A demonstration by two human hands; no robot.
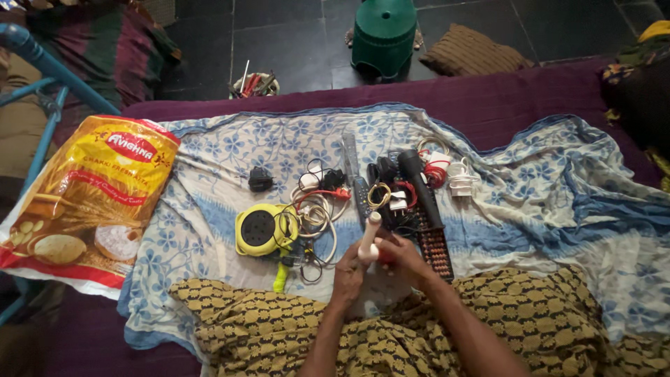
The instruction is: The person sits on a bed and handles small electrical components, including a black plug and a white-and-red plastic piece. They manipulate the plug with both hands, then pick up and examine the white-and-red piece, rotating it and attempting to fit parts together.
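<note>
Gripping a pale cream handle point(368, 237) over my lap, my left hand point(349, 269) is wrapped around its lower part with the fingers curled tight, so the rounded top sticks up toward the heap of gadgets. My right hand point(399, 257) is closed against the base of the same handle, fingers pinching something red point(384, 255) that I cannot make out clearly. Both forearms rest above my yellow and black patterned garment point(544, 314). Just beyond my right hand lies a dark abacus point(435, 248) with rows of beads, and beside it a long black device point(421, 187) pointing away from me. To the left of my hands sits a yellow round cable reel point(262, 229), with a tangle of white and red cords point(317, 209) next to it. A small black adapter point(259, 180) lies apart, farther out. White plugs point(460, 178) sit at the far right of the heap. Everything rests on a blue floral sheet point(558, 188) spread over a purple bed point(488, 101). At the left edge lies a big yellow and red flour bag point(91, 195). Farther off, on the dark tiled floor point(293, 42), stand a green plastic stool point(384, 35), a brown cushion point(471, 50) and a small tub of tools point(255, 85).
</note>
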